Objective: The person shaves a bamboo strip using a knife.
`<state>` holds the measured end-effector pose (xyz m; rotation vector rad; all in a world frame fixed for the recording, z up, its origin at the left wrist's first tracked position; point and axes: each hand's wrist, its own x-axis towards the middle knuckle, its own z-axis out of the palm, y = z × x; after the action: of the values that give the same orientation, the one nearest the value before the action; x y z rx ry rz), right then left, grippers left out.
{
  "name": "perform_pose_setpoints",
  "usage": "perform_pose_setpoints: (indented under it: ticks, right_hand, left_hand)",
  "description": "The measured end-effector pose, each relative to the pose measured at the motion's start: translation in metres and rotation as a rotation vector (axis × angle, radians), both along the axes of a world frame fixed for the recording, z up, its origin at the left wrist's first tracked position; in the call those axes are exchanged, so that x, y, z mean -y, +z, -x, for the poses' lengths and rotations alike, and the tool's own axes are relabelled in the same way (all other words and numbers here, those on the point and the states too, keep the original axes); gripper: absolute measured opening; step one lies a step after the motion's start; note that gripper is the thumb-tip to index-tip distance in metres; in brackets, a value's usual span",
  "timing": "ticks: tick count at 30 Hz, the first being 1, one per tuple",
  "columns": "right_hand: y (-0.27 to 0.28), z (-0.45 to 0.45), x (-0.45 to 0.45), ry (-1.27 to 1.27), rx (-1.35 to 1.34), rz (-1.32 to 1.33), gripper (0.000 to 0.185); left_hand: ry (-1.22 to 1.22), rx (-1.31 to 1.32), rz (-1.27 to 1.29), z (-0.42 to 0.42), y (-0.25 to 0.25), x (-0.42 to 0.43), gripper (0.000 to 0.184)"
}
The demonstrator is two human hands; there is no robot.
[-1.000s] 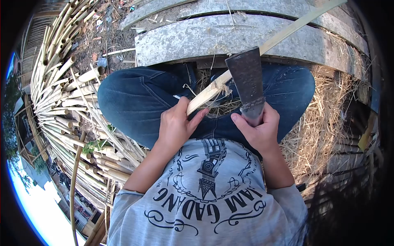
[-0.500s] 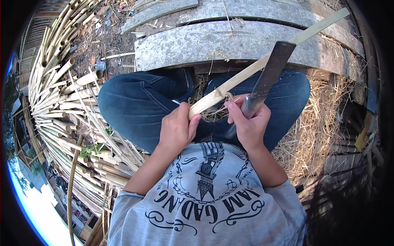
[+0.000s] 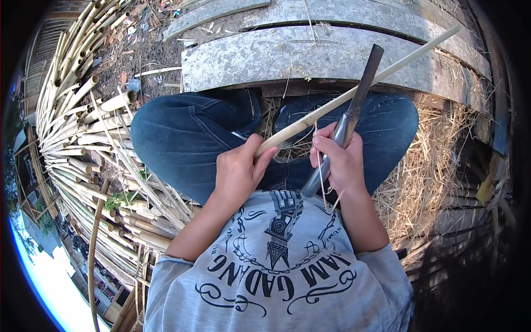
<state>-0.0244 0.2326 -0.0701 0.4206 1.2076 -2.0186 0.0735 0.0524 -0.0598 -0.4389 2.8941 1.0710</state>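
Note:
Near its lower end, a long split bamboo strip [image 3: 310, 119] is gripped by my left hand [image 3: 239, 169], thumb on top. The strip slants up to the right across my lap. My right hand [image 3: 342, 157] is closed around the shiny metal handle of a knife [image 3: 362, 91]. Its dark blade points up and crosses the strip in view; I cannot tell whether the two touch. A thin bamboo shaving [image 3: 323, 182] hangs at my right hand, running past the thumb and down to the shirt.
Grey wooden planks [image 3: 249, 58] lie in front of my crossed legs [image 3: 177, 144]. Many cut bamboo poles [image 3: 88, 166] are stacked at the left. Loose shavings [image 3: 420, 171] heap up at the right. A blue-grey cup-like item [image 3: 134, 85] lies on the littered ground.
The knife blade has turned, showing narrower, and its tip has shifted left. The strip has rolled to a thinner side and its far end dipped. A shaving now hangs at my right hand.

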Motion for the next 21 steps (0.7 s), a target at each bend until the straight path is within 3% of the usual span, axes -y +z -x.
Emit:
perform_pose_setpoints:
  ticks: [2,10,13,16,19,20,21]
  right_hand:
    - [-0.001,-0.004,0.004,0.026,-0.103,-0.052,0.007]
    - [-0.003,-0.004,0.009,0.019,-0.072,-0.047,0.007]
    - [-0.007,-0.002,0.004,-0.005,-0.061,-0.004,0.010]
    - [-0.014,-0.003,-0.009,-0.051,-0.251,-0.186,0.016]
    - [-0.019,-0.005,-0.025,0.079,-0.682,-0.348,0.024]
    - [-0.016,-0.005,-0.029,0.078,-0.685,-0.351,0.024]
    - [-0.006,-0.001,-0.028,0.187,-0.929,-0.432,0.024]
  left_hand:
    - [0.001,0.006,-0.016,-0.001,-0.001,0.001,0.021]
    - [0.002,0.002,0.020,0.000,0.000,0.000,0.022]
    - [0.046,0.018,-0.092,0.004,0.002,0.004,0.024]
    - [0.073,0.084,-0.302,0.007,0.006,0.015,0.028]
    - [-0.011,0.149,-0.527,0.008,0.010,0.023,0.029]
    - [0.021,0.293,-0.705,0.011,0.017,0.025,0.028]
    - [0.052,0.437,-0.883,0.013,0.020,0.025,0.027]
